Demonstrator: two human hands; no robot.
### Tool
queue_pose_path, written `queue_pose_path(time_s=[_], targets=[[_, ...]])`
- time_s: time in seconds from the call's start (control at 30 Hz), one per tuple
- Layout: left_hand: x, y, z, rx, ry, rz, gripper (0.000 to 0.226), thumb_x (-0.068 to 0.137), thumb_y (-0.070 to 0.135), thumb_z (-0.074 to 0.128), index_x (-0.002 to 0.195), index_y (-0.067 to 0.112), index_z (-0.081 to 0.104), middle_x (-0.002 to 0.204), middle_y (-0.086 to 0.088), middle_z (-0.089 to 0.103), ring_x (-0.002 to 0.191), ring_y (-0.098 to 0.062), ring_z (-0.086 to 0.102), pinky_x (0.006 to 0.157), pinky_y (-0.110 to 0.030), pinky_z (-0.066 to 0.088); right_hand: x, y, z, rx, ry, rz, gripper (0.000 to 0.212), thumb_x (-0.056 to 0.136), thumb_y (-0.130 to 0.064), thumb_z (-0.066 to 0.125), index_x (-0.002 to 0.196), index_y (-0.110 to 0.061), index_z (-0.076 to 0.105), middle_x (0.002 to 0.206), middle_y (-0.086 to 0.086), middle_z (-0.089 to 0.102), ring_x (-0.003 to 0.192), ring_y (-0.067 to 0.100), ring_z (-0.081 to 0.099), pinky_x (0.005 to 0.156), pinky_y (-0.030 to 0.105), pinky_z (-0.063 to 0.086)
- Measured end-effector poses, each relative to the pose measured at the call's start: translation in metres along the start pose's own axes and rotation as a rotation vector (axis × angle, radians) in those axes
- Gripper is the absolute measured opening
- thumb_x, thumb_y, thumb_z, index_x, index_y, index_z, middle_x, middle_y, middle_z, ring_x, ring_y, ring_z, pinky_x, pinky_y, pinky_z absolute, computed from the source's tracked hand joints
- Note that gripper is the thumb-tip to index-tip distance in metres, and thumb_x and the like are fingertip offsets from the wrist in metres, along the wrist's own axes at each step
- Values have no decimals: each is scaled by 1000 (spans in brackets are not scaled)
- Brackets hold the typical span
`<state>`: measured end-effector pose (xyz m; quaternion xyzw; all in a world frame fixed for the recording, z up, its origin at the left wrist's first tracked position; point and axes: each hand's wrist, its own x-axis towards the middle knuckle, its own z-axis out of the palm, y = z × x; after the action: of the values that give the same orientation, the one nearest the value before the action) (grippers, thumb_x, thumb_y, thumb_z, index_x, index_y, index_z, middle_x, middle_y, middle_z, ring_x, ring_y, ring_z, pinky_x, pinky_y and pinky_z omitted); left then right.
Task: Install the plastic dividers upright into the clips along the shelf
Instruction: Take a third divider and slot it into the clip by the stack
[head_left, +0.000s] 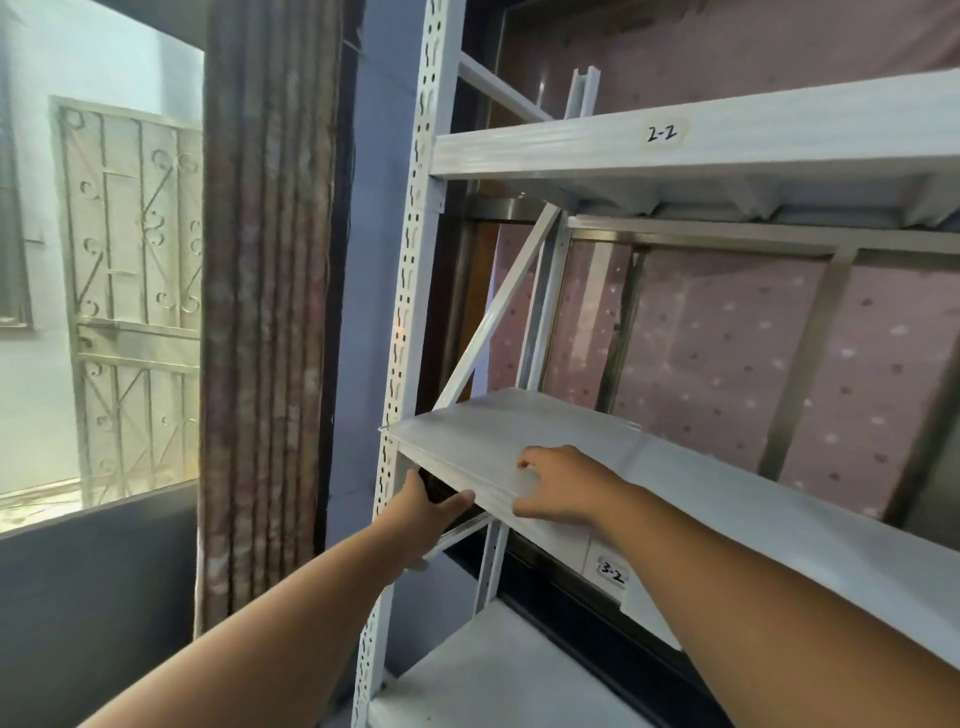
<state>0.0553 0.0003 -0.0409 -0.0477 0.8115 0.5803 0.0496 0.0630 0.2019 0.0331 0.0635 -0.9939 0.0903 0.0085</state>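
Your view: hazy daylight floods through the window, overexposing it, while wide-angle distortion bends the frame's edges.

Both bare arms are stretched forward. The left hand is cupped palm-up, thumb out; the right hand is laid palm-down, fingers apparently curled.

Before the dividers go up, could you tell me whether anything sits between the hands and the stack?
Nothing visible does: the right hand rests on the stack of dividers and the left hand grips its front-left corner.
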Motion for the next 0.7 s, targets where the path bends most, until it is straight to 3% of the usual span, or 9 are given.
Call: queue_pose_path(time_s=[0.07, 0.17, 0.23, 0.3, 0.43, 0.53, 0.6, 0.7], targets=[[3, 6, 4, -55, 38, 38, 85, 91, 57, 72, 158, 17, 38, 129, -4, 61, 111, -31, 64, 84, -52, 68, -3, -1, -2, 85, 86, 7, 70, 77, -50, 68, 141, -27, 53, 126, 3, 61, 98, 21, 60, 73, 31, 49], [3, 23, 10, -306, 13, 39, 88, 90, 57, 73, 160, 15, 39, 147, -13, 55, 121, -36, 65, 84, -51, 68, -10, 1, -9, 189, 178, 4, 74, 79, -51, 66, 148, -30, 50, 142, 1, 59, 116, 23, 60, 87, 32, 51], [-2, 40, 13, -501, -56, 10, 86, 90, 52, 76, 160, 18, 39, 152, -17, 52, 123, -40, 64, 79, -53, 68, -16, 3, -16, 233, 209, 0, 80, 78, -51, 65, 154, -31, 46, 156, -2, 50, 133, 23, 54, 102, 35, 48], [-9, 58, 20, -650, -121, 13, 78, 94, 45, 75, 158, 18, 41, 153, -19, 51, 121, -43, 66, 81, -57, 68, -24, 5, -22, 263, 229, -8, 81, 79, -50, 64, 155, -32, 44, 160, -1, 46, 140, 23, 49, 108, 36, 44], [-24, 88, 40, -845, -234, 91, 53, 103, 37, 66, 150, 20, 51, 145, -21, 60, 112, -46, 73, 82, -61, 66, -42, 9, -35, 376, 261, -19, 82, 82, -51, 65, 157, -45, 34, 163, -1, 41, 144, 26, 45, 103, 36, 43], [-39, 105, 52, -903, -347, 206, 45, 105, 34, 63, 148, 22, 55, 136, -22, 69, 99, -43, 80, 73, -55, 67, -58, 16, -47, 495, 288, -38, 79, 85, -49, 68, 155, -54, 31, 163, -2, 42, 144, 26, 45, 96, 30, 42], [-51, 115, 60, -903, -446, 251, 47, 105, 39, 60, 149, 23, 55, 136, -23, 70, 104, -43, 79, 71, -52, 66, -70, 21, -55, 596, 326, -46, 76, 87, -43, 68, 153, -57, 32, 161, -6, 45, 142, 23, 48, 94, 29, 43], [-65, 130, 73, -833, -589, 318, 54, 102, 46, 60, 152, 26, 53, 139, -26, 68, 121, -46, 71, 84, -59, 65, -86, 27, -64, 704, 336, -52, 71, 88, -44, 63, 148, -65, 32, 153, -15, 52, 132, 21, 57, 93, 33, 54]])
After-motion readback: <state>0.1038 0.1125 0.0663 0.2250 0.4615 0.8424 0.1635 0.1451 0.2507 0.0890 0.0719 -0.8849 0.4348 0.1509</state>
